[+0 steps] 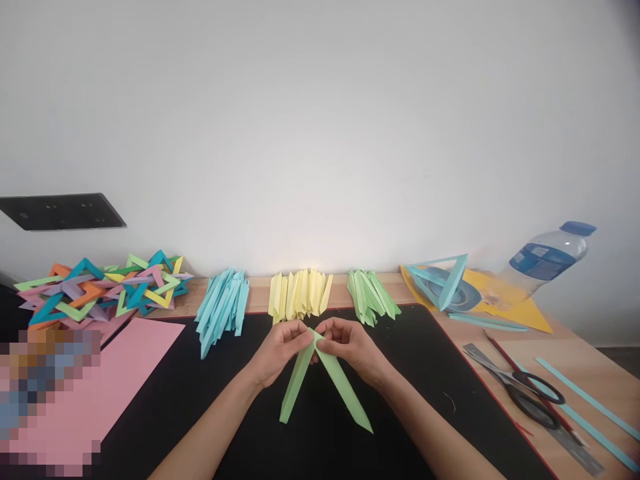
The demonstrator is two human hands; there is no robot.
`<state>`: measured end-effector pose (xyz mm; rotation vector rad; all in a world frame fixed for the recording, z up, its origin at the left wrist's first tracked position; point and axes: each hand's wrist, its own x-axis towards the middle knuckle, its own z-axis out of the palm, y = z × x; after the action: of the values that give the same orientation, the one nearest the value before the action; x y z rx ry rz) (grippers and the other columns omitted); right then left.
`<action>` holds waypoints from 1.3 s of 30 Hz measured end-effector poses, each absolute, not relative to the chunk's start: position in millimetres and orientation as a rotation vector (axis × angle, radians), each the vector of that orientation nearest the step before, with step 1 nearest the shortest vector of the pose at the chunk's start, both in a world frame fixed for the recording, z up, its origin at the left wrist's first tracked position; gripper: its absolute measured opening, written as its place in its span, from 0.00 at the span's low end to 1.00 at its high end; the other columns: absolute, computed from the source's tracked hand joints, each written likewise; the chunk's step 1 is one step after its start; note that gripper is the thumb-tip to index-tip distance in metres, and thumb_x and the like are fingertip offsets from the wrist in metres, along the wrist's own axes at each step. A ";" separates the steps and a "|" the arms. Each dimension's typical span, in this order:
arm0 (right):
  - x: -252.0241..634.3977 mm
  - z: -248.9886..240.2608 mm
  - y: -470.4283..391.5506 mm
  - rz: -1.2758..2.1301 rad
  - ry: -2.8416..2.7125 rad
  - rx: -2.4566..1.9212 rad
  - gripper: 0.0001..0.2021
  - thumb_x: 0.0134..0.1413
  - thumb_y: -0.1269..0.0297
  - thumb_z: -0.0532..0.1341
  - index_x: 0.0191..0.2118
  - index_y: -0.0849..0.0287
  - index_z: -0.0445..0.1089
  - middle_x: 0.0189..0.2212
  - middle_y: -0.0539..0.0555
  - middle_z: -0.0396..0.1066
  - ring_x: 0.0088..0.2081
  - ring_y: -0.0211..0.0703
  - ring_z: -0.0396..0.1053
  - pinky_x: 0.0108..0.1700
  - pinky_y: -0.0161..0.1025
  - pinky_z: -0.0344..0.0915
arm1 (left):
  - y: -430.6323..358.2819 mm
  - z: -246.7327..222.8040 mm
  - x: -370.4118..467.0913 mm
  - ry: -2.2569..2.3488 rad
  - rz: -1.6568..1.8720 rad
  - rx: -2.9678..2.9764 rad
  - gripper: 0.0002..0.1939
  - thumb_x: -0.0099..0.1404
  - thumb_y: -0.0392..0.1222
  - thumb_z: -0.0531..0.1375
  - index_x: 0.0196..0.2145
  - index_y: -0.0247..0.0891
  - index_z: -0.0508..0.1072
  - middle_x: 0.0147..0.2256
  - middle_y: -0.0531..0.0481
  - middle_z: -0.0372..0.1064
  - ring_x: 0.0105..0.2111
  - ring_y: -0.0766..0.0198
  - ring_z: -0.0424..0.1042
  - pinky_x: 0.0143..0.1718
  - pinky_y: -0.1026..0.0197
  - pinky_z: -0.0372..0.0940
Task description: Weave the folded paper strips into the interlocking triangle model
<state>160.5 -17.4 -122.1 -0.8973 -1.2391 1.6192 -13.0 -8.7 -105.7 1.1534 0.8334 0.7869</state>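
Two folded light green paper strips (341, 385) meet at their upper ends in an upside-down V above the black mat (240, 413). My left hand (286, 348) pinches the top of the left strip between thumb and fingers. On the other side of the joint, my right hand (351, 347) is closed on the top of the right strip. The fingertips partly hide how the ends fit together. Just beyond my hands lie a bundle of folded yellow strips (300, 295), a bundle of blue strips (225, 307) and a bundle of green strips (371, 295).
Interlocked multicoloured paper stars (105, 287) lie at the far left, near pink paper sheets (135, 360). To the right are scissors (530, 393), a pencil (500, 350), loose blue strips (590, 397), a blue paper triangle (456, 283), a yellow sheet (530, 317) and a tilted plastic bottle (545, 257).
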 end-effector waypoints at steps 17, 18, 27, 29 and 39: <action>159.6 -121.6 -17.9 1.663 -1.278 -0.904 0.17 0.42 0.50 0.68 0.28 0.60 0.68 0.23 0.50 0.73 0.26 0.39 0.67 0.28 0.34 0.54 | -11.8 -99.2 -9.2 0.869 0.848 1.059 0.13 0.53 0.46 0.67 0.28 0.34 0.71 0.23 0.54 0.68 0.24 0.66 0.70 0.31 0.61 0.65; 159.6 -121.9 -17.9 1.663 -1.275 -0.902 0.17 0.42 0.50 0.68 0.28 0.60 0.68 0.23 0.50 0.73 0.26 0.39 0.67 0.28 0.34 0.54 | -11.7 -99.8 -9.2 0.871 0.856 1.051 0.13 0.52 0.46 0.68 0.28 0.34 0.71 0.23 0.54 0.68 0.24 0.66 0.70 0.31 0.61 0.65; 158.3 -120.0 -19.1 1.643 -1.264 -0.930 0.16 0.43 0.52 0.67 0.26 0.60 0.68 0.22 0.49 0.71 0.26 0.38 0.65 0.31 0.35 0.56 | -12.8 -104.9 -8.4 0.903 0.909 1.035 0.17 0.50 0.45 0.70 0.33 0.36 0.70 0.23 0.56 0.67 0.22 0.68 0.69 0.28 0.64 0.63; 157.5 -119.6 -19.4 1.643 -1.255 -0.907 0.16 0.42 0.52 0.68 0.26 0.60 0.69 0.23 0.49 0.71 0.27 0.39 0.66 0.33 0.36 0.58 | -13.8 -105.3 -7.3 0.912 0.924 1.047 0.17 0.49 0.46 0.70 0.31 0.36 0.70 0.23 0.55 0.67 0.22 0.67 0.69 0.28 0.63 0.64; 154.5 -120.1 -19.2 1.503 -1.178 -0.936 0.18 0.35 0.52 0.71 0.24 0.60 0.68 0.20 0.46 0.62 0.24 0.34 0.57 0.29 0.34 0.54 | -17.5 -106.9 -2.8 1.048 1.101 1.217 0.08 0.52 0.43 0.68 0.25 0.35 0.77 0.27 0.51 0.72 0.31 0.63 0.69 0.34 0.65 0.62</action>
<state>154.5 -19.2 -120.1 -0.9365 -1.1777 1.5026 -2.8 -17.5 -106.9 1.2172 1.0477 1.1013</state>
